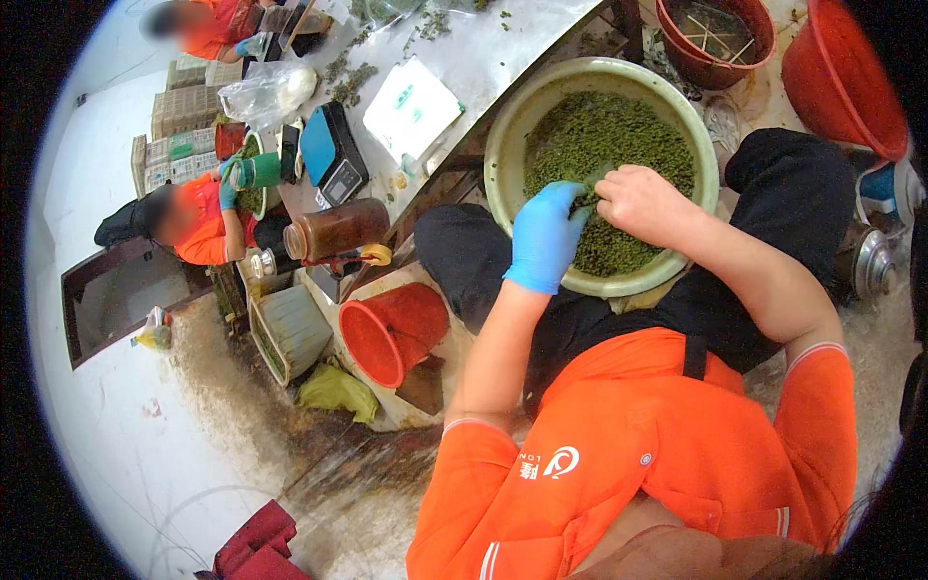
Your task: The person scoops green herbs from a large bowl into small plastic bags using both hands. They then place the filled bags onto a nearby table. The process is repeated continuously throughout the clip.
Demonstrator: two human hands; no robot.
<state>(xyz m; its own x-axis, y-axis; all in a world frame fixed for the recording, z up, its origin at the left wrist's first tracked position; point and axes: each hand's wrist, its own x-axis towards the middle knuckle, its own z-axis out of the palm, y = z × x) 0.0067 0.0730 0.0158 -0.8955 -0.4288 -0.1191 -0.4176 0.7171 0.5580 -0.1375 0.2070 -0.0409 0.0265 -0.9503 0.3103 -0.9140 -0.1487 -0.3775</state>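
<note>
A wide pale-green basin (500, 156) sits between my knees, holding a heap of small green berries (638, 138). Over the middle of that heap my two hands meet. My left hand (547, 235) wears a blue glove, its thumb and forefinger bent toward each other. Bare, with curled fingers, my right hand (645, 203) touches or nearly touches the gloved fingertips. A small blurred greenish bit shows between the hands. I cannot tell what it is or which fingers grip it.
A metal-topped table (486, 43) runs along the basin's upper left, carrying a blue scale (333, 156), a white sheet (409, 109) and a brown jar (348, 230). Red buckets (395, 333) and a large red tub (841, 80) flank me. Two co-workers (206, 225) work at the table's far side.
</note>
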